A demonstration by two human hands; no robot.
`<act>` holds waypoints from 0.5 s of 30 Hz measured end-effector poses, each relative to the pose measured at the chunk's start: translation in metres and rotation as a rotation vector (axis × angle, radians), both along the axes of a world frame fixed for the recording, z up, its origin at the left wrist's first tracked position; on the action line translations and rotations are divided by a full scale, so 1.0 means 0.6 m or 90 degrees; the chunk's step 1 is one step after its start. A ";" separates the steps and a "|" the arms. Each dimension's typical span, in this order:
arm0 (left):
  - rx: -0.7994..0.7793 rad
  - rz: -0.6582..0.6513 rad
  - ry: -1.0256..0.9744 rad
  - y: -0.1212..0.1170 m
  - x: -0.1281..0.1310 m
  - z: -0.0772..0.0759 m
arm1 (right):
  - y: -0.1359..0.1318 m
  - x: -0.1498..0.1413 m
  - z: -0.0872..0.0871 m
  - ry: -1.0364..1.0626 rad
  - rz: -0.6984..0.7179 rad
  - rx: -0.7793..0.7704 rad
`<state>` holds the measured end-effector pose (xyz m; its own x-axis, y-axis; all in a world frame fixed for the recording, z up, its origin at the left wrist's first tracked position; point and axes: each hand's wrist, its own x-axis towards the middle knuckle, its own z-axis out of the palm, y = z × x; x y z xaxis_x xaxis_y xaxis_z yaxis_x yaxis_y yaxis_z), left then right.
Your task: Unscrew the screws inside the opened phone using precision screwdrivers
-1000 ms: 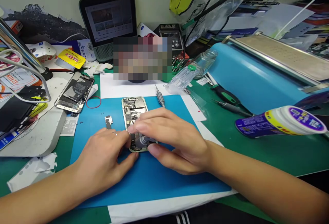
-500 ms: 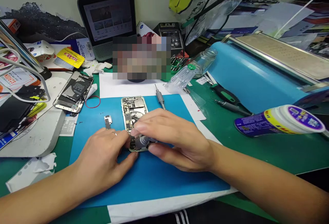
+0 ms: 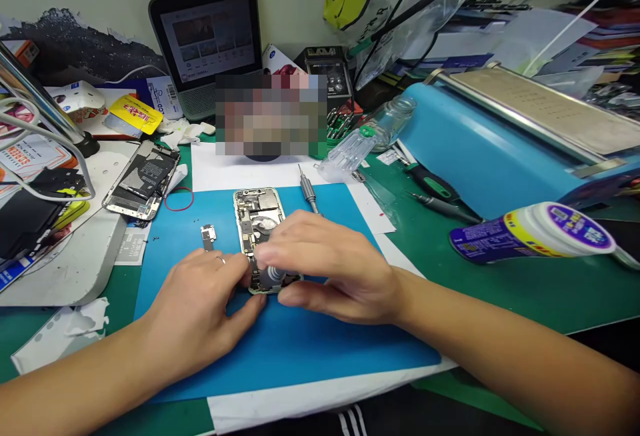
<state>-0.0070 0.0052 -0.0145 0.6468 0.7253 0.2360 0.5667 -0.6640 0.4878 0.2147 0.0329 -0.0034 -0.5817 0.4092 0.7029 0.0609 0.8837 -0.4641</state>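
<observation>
An opened phone (image 3: 257,213) with bare inner parts lies on the blue mat (image 3: 310,346). My left hand (image 3: 205,309) grips the phone's lower left edge, thumb at the bottom and fingers at the side. Over the phone's lower half, my right hand (image 3: 335,273) is closed around a grey screwdriver (image 3: 273,276), whose ringed top shows between thumb and fingers; its tip is hidden. Another screwdriver (image 3: 309,193) rests beyond my right hand, on the mat's far edge. A small metal part (image 3: 208,233) sits left of the phone.
A second opened phone (image 3: 143,179) leans on a white device at left, beside a red rubber band (image 3: 179,199). A tablet-like screen (image 3: 210,36) stands behind. To the right are a purple and white canister (image 3: 525,233), a blue machine (image 3: 475,143) and a pen-like tool (image 3: 445,208).
The whole view has shifted slightly. My right hand and the screwdriver sit a little further left over the phone. My left hand keeps its place at the phone's edge.
</observation>
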 end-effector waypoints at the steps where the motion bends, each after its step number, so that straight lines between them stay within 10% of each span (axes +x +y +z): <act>1: -0.007 -0.002 0.001 0.001 0.000 0.001 | 0.002 0.000 0.000 0.005 0.008 -0.006; 15: -0.004 0.001 0.002 -0.002 0.001 0.003 | -0.004 -0.010 -0.010 -0.030 -0.020 0.080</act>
<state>-0.0063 0.0042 -0.0129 0.6464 0.7277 0.2292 0.5692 -0.6601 0.4903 0.2086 0.0307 -0.0094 -0.6040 0.3383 0.7216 0.1086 0.9319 -0.3460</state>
